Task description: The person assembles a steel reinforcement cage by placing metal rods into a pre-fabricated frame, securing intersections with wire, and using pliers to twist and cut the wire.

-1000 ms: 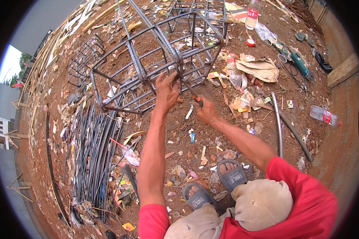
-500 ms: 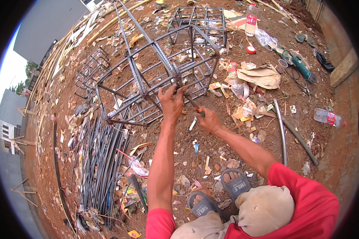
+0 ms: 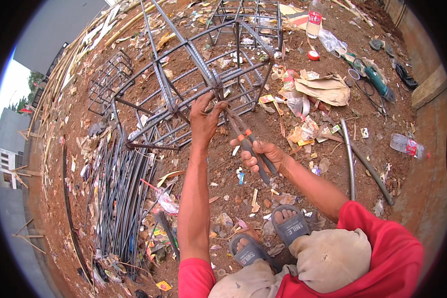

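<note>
A cage of tied steel rebar (image 3: 202, 64) lies ahead of me on the dirt, its near end within reach of both hands. My left hand (image 3: 204, 121) is closed at a joint on that end, fingers curled round the bar; anything thin in the pinch is too small to make out. In my right hand (image 3: 267, 155) are pincers (image 3: 245, 139) with dark grips and orange bands. Their handles stand slightly apart. The jaws point up toward the joint beside my left fingertips, where the tip is partly lost among the bars.
Loose rods (image 3: 121, 198) are piled at the left. Smaller cages lie behind, one at the far left (image 3: 109, 82). On the right are a green angle grinder (image 3: 377, 84), a metal pipe (image 3: 348, 159), plastic bottles (image 3: 405, 145) and cardboard (image 3: 325, 92). Litter covers the soil.
My right hand has come nearer to me with the pincers, whose handles now show apart. My left hand remains at the joint. The view has shifted slightly.
</note>
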{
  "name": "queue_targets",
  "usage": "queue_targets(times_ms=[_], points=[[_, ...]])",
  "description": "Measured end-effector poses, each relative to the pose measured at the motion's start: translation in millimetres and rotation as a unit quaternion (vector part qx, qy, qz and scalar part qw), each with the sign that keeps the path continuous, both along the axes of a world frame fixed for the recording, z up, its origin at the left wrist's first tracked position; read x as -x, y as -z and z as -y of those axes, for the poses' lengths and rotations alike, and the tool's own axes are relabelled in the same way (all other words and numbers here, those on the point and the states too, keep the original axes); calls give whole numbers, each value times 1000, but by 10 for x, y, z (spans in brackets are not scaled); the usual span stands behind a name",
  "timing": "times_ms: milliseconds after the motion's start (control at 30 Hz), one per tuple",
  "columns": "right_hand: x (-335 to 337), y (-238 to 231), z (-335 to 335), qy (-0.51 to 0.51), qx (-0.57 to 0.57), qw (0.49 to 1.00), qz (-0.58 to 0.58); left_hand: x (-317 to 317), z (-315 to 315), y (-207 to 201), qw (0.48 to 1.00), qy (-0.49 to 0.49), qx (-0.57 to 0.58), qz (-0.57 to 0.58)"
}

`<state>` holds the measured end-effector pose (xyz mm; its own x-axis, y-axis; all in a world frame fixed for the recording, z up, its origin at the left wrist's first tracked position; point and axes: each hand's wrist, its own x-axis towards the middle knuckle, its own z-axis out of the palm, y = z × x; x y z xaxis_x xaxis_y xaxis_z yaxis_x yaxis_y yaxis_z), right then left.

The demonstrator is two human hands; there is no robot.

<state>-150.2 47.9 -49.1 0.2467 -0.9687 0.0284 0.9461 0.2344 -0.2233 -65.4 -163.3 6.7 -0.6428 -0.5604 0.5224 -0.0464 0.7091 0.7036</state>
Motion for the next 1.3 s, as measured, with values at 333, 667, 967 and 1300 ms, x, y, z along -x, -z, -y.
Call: queue_targets(times_ms=[333,667,967,1300], points=[[-94,-404,-317,225,-160,460,-844,-93,-15,-32,999,-25,-32,-10],[62,-135,-266,86,-151,919,-354,-87,-24,-37,1000,-12,-15,4],[87,-38,-263,93,-126,926,-344,-122,-1035,388,889,-134,-342,-275],[186,-170,-271,-22,-142,976,-162,248,-944,302,665,200,-689,-206]])
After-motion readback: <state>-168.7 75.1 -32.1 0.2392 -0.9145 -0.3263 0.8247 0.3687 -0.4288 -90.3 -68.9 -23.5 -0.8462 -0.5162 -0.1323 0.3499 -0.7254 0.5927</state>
